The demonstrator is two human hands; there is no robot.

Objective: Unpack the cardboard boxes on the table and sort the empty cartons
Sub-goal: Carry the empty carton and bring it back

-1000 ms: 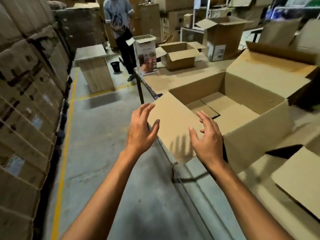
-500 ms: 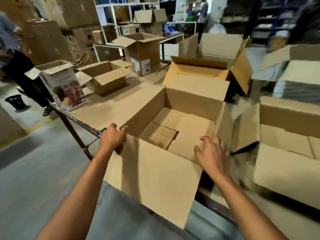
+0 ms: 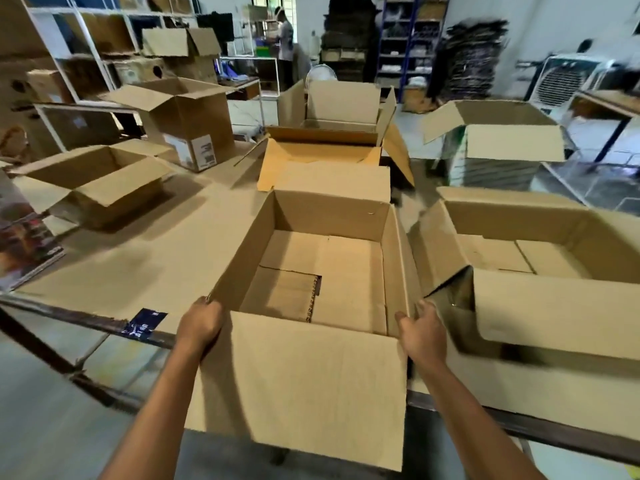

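Note:
An open empty cardboard box (image 3: 329,216) stands at the near edge of the table (image 3: 156,258), its front flap hanging down over the edge. Only loose cardboard sheets lie on its floor. My left hand (image 3: 201,323) grips the box's near left corner, fingers curled over the edge. My right hand (image 3: 420,329) holds the near right corner, thumb on the inner side and fingers outside between this box and the open box (image 3: 554,306) to the right.
More open cartons stand around: one at the left (image 3: 93,181), a taller one behind it (image 3: 187,123), two at the back centre (image 3: 332,157), one at the back right (image 3: 498,140). A printed box (image 3: 20,244) stands at the far left. A person stands far back by shelves.
My view swung right from the aisle to face the table. Both hands moved from the air onto the box's near corners and now hold it.

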